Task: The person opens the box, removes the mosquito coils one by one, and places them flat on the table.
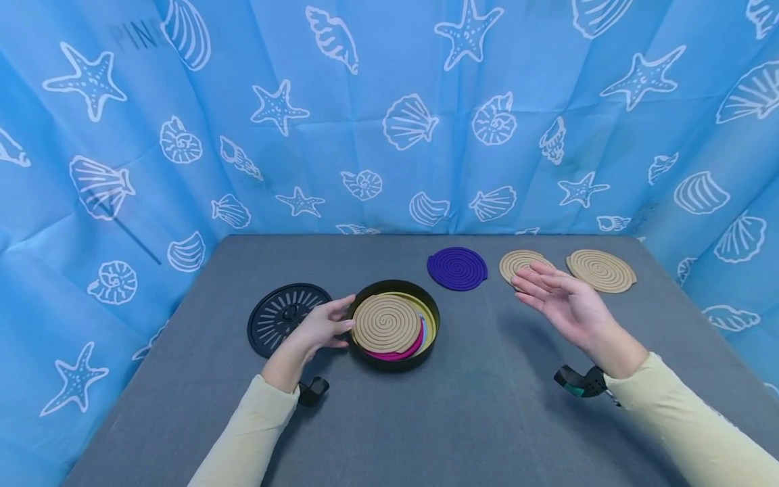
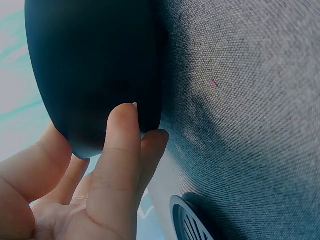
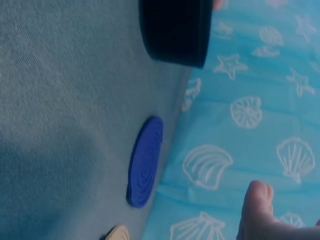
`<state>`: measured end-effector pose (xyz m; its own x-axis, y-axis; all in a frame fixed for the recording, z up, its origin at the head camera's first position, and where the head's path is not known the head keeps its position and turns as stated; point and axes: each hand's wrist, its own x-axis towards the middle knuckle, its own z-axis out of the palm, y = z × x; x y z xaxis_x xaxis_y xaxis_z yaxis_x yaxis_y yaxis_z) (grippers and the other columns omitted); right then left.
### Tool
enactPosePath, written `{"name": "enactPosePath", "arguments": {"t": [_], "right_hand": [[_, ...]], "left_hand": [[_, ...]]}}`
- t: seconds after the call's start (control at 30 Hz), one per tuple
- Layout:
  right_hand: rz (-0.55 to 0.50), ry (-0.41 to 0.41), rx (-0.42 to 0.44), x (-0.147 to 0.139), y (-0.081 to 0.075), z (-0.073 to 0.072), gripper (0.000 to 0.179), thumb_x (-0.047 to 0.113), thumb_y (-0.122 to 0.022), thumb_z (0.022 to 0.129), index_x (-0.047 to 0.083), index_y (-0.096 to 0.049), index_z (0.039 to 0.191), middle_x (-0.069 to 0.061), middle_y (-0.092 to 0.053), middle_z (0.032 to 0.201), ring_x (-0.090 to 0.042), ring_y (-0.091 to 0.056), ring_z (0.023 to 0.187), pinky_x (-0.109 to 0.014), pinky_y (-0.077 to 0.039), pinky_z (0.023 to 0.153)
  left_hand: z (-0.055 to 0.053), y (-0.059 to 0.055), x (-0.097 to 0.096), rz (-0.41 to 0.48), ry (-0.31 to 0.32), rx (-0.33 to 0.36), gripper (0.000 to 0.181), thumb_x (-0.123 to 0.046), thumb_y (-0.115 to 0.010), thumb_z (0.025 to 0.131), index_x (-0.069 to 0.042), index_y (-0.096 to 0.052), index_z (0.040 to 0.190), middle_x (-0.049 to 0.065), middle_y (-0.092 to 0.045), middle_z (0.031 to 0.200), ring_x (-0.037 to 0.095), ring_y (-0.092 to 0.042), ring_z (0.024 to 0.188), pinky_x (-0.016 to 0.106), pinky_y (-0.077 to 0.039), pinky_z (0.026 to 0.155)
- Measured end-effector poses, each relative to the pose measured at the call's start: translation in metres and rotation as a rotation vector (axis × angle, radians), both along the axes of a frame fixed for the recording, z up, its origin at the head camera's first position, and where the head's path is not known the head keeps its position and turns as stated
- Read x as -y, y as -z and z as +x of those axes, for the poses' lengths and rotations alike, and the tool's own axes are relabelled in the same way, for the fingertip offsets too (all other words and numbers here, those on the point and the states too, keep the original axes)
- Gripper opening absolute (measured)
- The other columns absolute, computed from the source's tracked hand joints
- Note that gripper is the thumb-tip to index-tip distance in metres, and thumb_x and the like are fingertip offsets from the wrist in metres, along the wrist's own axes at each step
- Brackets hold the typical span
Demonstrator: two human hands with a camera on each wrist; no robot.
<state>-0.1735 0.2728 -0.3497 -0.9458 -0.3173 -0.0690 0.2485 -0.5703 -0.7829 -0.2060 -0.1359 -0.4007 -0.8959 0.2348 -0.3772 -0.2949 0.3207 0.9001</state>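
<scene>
A round black container (image 1: 395,365) stands on the grey table, and my left hand (image 1: 322,327) grips its left side. In the left wrist view, the fingertips press against the dark outer wall (image 2: 95,60) and rim. Inside the container, a beige spiral coaster (image 1: 387,323) lies over pink, yellow and light blue ones that are mostly covered. My right hand (image 1: 572,304) hovers above the table to the right with fingers extended and holds nothing. It partly hides a beige spiral coaster (image 1: 517,260). Only a bit of that hand shows in the right wrist view.
A black slotted lid (image 1: 268,325) lies left of the container, partly behind my left hand. Farther back are a purple spiral coaster (image 1: 458,268) and, at the right, another beige coaster (image 1: 601,270). A blue curtain (image 1: 389,101) with shells and starfish hangs behind the table.
</scene>
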Motion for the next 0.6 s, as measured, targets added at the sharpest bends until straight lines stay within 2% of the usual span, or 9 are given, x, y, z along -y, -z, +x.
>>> {"name": "enactPosePath", "arguments": {"t": [0.03, 0.1, 0.23, 0.4, 0.53, 0.6], "right_hand": [[0.004, -0.008, -0.011, 0.002, 0.000, 0.000, 0.064, 0.007, -0.032, 0.106, 0.010, 0.011, 0.153, -0.014, -0.048, 0.140, -0.024, -0.048, 0.130, -0.035, -0.042, 0.104], [0.011, -0.019, -0.033, 0.007, 0.000, 0.001, 0.051, 0.007, -0.032, 0.106, 0.006, -0.005, 0.149, -0.006, -0.062, 0.120, -0.021, -0.060, 0.113, -0.033, -0.049, 0.093], [0.042, -0.037, -0.065, 0.017, -0.001, 0.003, 0.025, 0.008, -0.033, 0.106, 0.004, -0.030, 0.131, -0.007, -0.065, 0.118, -0.021, -0.062, 0.110, -0.032, -0.050, 0.092], [0.078, -0.060, -0.096, 0.027, 0.000, 0.005, 0.023, 0.007, -0.033, 0.106, 0.007, -0.050, 0.122, -0.008, -0.065, 0.118, -0.021, -0.062, 0.110, -0.032, -0.050, 0.093], [0.130, -0.089, -0.106, 0.035, 0.001, 0.007, 0.026, 0.007, -0.033, 0.106, 0.010, -0.055, 0.120, -0.007, -0.066, 0.118, -0.020, -0.062, 0.111, -0.031, -0.050, 0.094], [0.181, -0.108, -0.116, 0.039, 0.001, 0.008, 0.026, 0.009, -0.033, 0.106, 0.006, -0.048, 0.127, -0.004, -0.065, 0.119, -0.019, -0.062, 0.112, -0.031, -0.049, 0.094]], "left_hand": [[0.000, 0.000, 0.000, 0.000, -0.005, 0.002, 0.056, -0.003, -0.053, 0.099, -0.014, -0.036, 0.151, 0.025, -0.032, 0.151, 0.037, -0.046, 0.129, 0.037, -0.056, 0.080], [0.000, 0.000, 0.000, -0.001, -0.009, 0.004, 0.056, -0.003, -0.053, 0.099, -0.014, -0.036, 0.151, 0.025, -0.032, 0.151, 0.037, -0.046, 0.129, 0.037, -0.056, 0.079], [0.000, 0.000, -0.001, 0.002, -0.014, -0.001, 0.057, -0.002, -0.053, 0.099, -0.014, -0.036, 0.151, 0.025, -0.035, 0.150, 0.036, -0.049, 0.127, 0.037, -0.056, 0.078], [-0.002, 0.001, -0.002, 0.001, -0.013, -0.002, 0.057, -0.002, -0.053, 0.099, -0.013, -0.035, 0.152, 0.025, -0.037, 0.149, 0.035, -0.051, 0.125, 0.037, -0.056, 0.078], [-0.003, 0.002, -0.002, 0.003, -0.016, 0.006, 0.057, -0.001, -0.053, 0.099, -0.013, -0.036, 0.151, 0.025, -0.037, 0.149, 0.035, -0.050, 0.126, 0.038, -0.056, 0.078], [-0.003, 0.001, -0.002, 0.002, -0.014, 0.007, 0.057, -0.002, -0.053, 0.099, -0.013, -0.036, 0.151, 0.025, -0.036, 0.149, 0.035, -0.049, 0.126, 0.038, -0.056, 0.078]]}}
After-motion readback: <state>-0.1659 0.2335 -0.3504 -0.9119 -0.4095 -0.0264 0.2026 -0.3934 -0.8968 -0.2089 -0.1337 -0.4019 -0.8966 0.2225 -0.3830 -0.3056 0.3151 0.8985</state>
